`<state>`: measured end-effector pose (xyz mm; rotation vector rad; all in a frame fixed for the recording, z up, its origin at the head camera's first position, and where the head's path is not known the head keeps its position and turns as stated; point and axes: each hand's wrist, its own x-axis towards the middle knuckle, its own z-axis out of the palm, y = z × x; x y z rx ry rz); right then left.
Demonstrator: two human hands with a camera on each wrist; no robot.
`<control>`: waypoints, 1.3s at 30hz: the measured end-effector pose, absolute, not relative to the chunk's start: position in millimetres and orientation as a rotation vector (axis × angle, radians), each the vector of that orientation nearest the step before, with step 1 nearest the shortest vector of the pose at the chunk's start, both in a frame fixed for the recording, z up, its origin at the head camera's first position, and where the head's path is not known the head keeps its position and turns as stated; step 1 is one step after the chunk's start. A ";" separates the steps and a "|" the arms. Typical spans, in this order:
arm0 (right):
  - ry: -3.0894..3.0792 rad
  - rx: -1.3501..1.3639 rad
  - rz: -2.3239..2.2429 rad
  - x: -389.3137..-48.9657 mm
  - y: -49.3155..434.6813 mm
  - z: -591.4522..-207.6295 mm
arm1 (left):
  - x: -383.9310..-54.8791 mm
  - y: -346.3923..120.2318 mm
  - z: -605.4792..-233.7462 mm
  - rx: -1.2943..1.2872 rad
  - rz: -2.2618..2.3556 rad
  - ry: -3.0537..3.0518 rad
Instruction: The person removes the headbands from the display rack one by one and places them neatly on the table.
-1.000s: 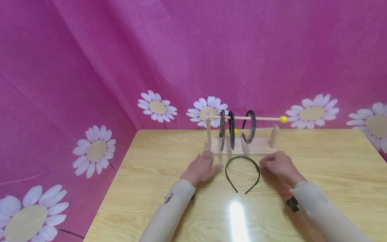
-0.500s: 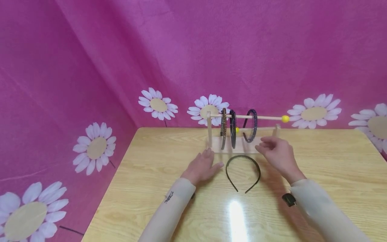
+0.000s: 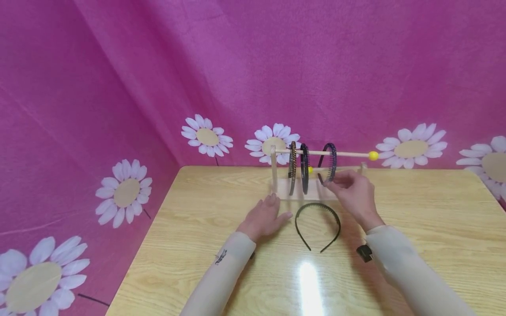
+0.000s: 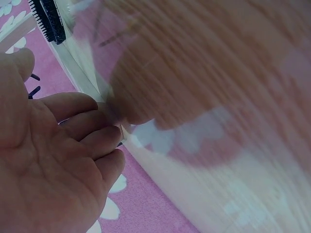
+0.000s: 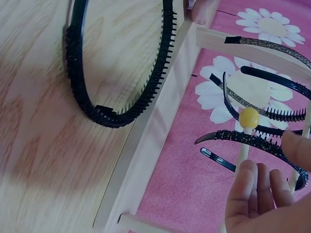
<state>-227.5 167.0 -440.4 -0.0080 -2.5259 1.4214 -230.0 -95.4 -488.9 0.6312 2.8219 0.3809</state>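
Note:
On the upper rod of a wooden headband rack hang a brown speckled headband, a black headband and a dark purple glittery headband. My right hand is at the lower part of the purple one. In the right wrist view that headband passes between thumb and fingers, which stand apart. Fingers extended, my left hand lies flat with its tips by the left front corner of the rack base. A second black toothed headband lies on the table between the hands.
The rack's upper rod ends in a yellow ball at the right. A lower rod carries another yellow ball, behind the headbands. Beyond the wooden table hangs a pink cloth with daisies.
My right hand has risen from the table beside the loose headband and moved left to the purple headband on the rack. The left hand has stayed in place.

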 end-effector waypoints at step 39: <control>-2.424 -0.034 1.274 -225.8 186.6 -390.6 | -231.5 -94.8 -492.3 0.625 0.384 2.836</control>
